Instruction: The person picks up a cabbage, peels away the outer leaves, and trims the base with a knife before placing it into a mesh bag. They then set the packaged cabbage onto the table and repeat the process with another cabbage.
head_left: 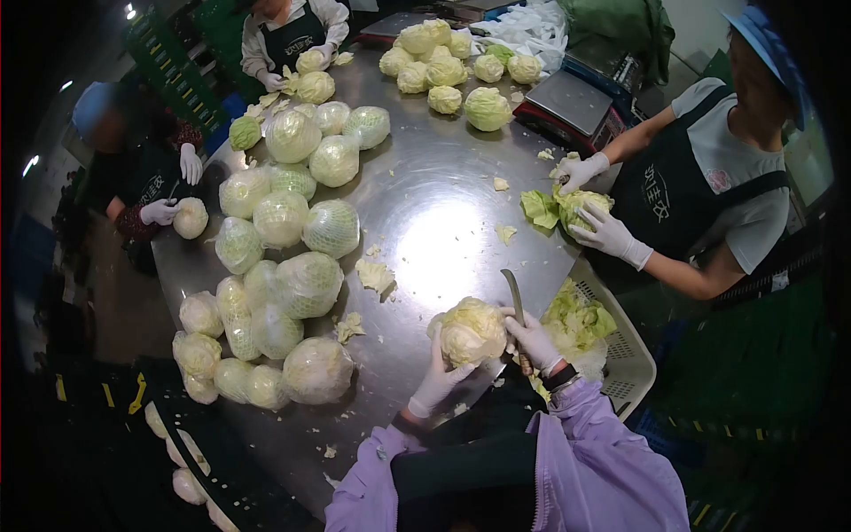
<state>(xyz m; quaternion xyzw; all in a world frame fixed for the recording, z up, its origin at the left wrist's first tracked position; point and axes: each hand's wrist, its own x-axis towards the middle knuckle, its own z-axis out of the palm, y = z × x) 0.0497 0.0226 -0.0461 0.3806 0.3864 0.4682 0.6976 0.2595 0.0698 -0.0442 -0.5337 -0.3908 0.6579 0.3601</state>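
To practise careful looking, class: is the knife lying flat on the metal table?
No, the right hand grips the knife, blade raised beside the cabbage that the left hand steadies.

White gloves (pixel 534 341), lilac jacket sleeves (pixel 612 443), black apron (pixel 461 479), dark wristband (pixel 560 378).

Glossy steel table (pixel 443 230) — netted cabbages (pixel 306 284), white gloved hands (pixel 483 355), metal knife (pixel 514 297).

"What's the room like from here?"

"Dim at the edges. A steel table (pixel 443 195) fills the middle and catches glare. There are green crates (pixel 168 66) at eleven o'clock, a scale (pixel 576 99) at one and a white basket (pixel 625 363) at four."
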